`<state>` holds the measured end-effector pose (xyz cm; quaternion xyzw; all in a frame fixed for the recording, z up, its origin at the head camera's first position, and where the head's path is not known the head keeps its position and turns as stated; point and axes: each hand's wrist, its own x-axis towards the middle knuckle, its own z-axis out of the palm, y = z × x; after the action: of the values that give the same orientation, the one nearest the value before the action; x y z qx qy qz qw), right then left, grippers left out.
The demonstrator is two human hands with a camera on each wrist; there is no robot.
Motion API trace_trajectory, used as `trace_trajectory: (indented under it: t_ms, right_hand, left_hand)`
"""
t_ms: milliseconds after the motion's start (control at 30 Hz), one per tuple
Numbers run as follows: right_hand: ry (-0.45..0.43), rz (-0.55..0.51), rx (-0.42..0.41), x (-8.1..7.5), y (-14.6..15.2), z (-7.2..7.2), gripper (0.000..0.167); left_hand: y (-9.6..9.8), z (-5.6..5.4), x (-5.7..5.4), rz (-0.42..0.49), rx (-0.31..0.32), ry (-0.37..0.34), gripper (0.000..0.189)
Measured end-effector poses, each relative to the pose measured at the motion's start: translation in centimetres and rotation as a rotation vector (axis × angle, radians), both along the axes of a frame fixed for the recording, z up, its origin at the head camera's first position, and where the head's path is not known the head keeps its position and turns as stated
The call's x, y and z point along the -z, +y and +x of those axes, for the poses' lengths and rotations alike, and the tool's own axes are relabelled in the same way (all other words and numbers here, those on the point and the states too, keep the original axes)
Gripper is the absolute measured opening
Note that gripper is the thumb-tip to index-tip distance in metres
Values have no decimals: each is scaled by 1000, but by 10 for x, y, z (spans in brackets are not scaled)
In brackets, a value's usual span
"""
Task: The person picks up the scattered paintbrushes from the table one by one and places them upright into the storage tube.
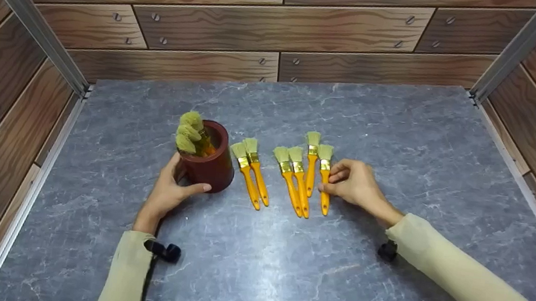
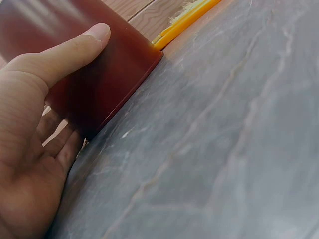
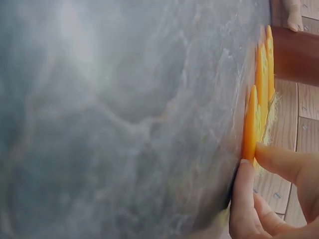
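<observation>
My left hand (image 1: 171,195) grips a dark red cup (image 1: 216,172) from its near left side, the thumb lying across the front wall. Several paintbrushes (image 1: 189,133) with pale bristles stand in the cup, leaning over its left rim. In the right wrist view, my right hand (image 3: 279,189) has thumb and finger at the sides of an orange handle. From the head view this is the rightmost paintbrush (image 1: 324,178) in the row, pinched along its handle. Left of it lie a raised paintbrush (image 1: 311,168) and a close pair of paintbrushes (image 1: 295,179).
Two more paintbrushes (image 1: 252,171) lie between the cup and that group, bristles pointing away from me. All this is on a grey marbled tabletop (image 1: 243,270). Wood-patterned walls (image 1: 210,36) with metal corner posts (image 1: 515,53) enclose the back and sides.
</observation>
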<state>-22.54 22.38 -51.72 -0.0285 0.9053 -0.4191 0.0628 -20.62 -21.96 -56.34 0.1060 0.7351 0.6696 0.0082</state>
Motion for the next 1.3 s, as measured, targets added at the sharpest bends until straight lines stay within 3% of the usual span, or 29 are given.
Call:
trace_trajectory:
  t_ms: [267,767,1000,1300]
  right_hand:
    - [-88,-134,43,5,5,1,40]
    - [-206,-262,57,2,11,-3,34]
    - [-267,-315,26,-7,19,-4,40]
    - [-239,-341,-28,-24,18,0,37]
  left_hand:
    - [1,1,-1,13,2,4,100]
    - [2,1,-1,27,4,14,101]
    - [2,1,0,31,9,1,99]
    - [1,1,0,22,-4,3,98]
